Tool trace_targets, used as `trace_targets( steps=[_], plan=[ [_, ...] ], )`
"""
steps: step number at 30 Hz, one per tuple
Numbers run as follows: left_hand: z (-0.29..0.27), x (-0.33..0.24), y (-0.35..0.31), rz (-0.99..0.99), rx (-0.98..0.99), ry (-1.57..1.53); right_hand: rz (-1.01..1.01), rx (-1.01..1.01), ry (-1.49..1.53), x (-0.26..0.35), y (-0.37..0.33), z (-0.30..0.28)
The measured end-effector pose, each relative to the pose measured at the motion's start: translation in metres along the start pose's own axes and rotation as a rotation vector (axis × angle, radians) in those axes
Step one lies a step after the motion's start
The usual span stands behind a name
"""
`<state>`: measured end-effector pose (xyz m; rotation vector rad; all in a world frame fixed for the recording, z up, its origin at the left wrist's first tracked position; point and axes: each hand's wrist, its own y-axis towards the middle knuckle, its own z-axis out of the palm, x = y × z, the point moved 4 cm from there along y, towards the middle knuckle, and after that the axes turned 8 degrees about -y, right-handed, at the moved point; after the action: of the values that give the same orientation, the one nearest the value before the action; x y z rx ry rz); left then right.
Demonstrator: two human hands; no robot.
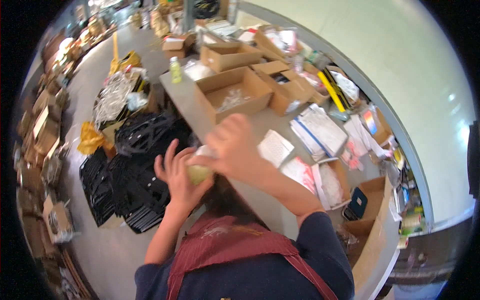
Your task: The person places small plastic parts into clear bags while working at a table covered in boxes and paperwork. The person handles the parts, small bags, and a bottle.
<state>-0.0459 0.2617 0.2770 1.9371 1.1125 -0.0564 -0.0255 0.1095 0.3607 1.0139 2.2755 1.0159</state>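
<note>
Holding a blurred yellow-green container [199, 174] before the apron [227, 239], the left hand [181, 181] has outer fingers spread; the right hand [232, 149] curls around its white end, pointing away from the body. Any lettering is too blurred.

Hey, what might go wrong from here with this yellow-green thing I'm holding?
It might slip: your left hand holds the yellow-green thing with some fingers spread. If dropped, it could land near the black pile below. Separately, the small yellowish bottle stands close to the table edge, so a bump might tip it off.
</note>
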Motion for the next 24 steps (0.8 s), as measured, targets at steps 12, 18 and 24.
trace_targets(
  steps=[12,18,24],
  plan=[
    [-0.031,-0.040,-0.044,0.092,0.062,0.050,-0.201,-0.182,0.311,0.047,-0.004,-0.023],
    [-0.010,-0.054,-0.013,-0.012,-0.036,0.208,-0.029,-0.046,-0.051,0.020,-0.005,-0.026],
    [-0.005,-0.068,-0.008,-0.031,0.181,-0.298,-0.083,-0.126,0.187,0.002,-0.003,-0.068]
  ],
)
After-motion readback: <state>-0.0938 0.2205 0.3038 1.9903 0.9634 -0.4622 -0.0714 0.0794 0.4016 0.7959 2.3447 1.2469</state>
